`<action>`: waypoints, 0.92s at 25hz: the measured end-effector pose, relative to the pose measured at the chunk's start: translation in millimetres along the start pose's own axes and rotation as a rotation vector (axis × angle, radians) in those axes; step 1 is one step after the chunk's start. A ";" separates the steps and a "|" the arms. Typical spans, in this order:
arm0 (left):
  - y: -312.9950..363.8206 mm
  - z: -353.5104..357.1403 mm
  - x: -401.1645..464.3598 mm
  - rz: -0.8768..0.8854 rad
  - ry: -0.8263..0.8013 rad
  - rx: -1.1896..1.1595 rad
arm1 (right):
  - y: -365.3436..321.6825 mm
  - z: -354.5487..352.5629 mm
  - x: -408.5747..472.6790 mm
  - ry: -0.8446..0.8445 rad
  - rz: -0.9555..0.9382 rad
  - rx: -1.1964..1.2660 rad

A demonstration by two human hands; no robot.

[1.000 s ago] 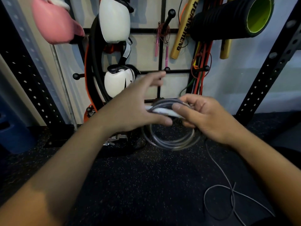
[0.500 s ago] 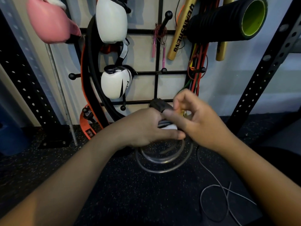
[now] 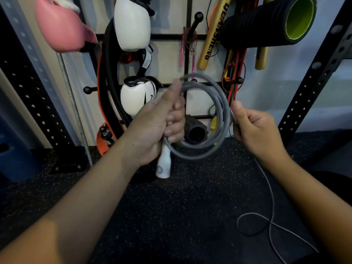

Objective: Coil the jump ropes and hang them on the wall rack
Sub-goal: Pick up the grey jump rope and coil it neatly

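A grey jump rope (image 3: 219, 103) is wound into several upright loops in front of me. My left hand (image 3: 160, 126) grips the loops together with the rope's white handle (image 3: 163, 164), which points down below the fist. My right hand (image 3: 255, 126) pinches the rope at the coil's right side. From there the loose end (image 3: 270, 212) trails down and curls on the floor. Behind the coil is the black wall rack (image 3: 187, 58) with ball-tipped pegs. A pink-handled jump rope (image 3: 182, 52) hangs on it.
White boxing gloves (image 3: 133, 23), a pink glove (image 3: 61, 27), black and orange bands (image 3: 104, 88), gold sticks (image 3: 211, 39) and a black-green foam roller (image 3: 270, 21) crowd the rack. A small black roller (image 3: 194, 130) lies on the speckled floor. Perforated black uprights (image 3: 314, 79) stand either side.
The coil has been lifted and turned from hanging below my hands to standing upright. My left hand now grips handle and loops in a fist. My right hand moved out to the coil's right side.
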State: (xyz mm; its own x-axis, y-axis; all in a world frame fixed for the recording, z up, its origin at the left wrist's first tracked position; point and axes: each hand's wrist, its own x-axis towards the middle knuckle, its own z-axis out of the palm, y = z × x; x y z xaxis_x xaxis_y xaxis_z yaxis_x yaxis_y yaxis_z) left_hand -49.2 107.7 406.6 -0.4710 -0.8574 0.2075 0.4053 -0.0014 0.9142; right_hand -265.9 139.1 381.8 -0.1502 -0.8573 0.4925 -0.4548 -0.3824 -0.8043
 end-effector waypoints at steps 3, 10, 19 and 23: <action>-4.9 16.7 6.6 0.151 0.251 -0.433 | 2.9 21.8 -7.6 -0.165 0.168 0.024; -36.7 38.1 -7.4 0.184 0.607 -0.216 | -35.4 79.4 -46.4 -0.109 0.260 0.646; 2.2 -9.2 -2.3 0.309 0.290 0.332 | -14.5 -2.0 -0.7 -0.492 0.053 -0.159; 30.7 -1.6 -9.1 0.084 -0.244 1.164 | -8.3 -3.1 -2.1 -0.592 0.005 -0.249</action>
State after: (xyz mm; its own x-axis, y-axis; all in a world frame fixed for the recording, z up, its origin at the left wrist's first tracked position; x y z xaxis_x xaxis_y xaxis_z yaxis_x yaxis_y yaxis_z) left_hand -31.3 114.6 432.3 -0.6644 -0.7118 0.2277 -0.4531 0.6260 0.6347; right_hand -264.5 145.2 388.4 0.3247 -0.9314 0.1643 -0.6564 -0.3470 -0.6699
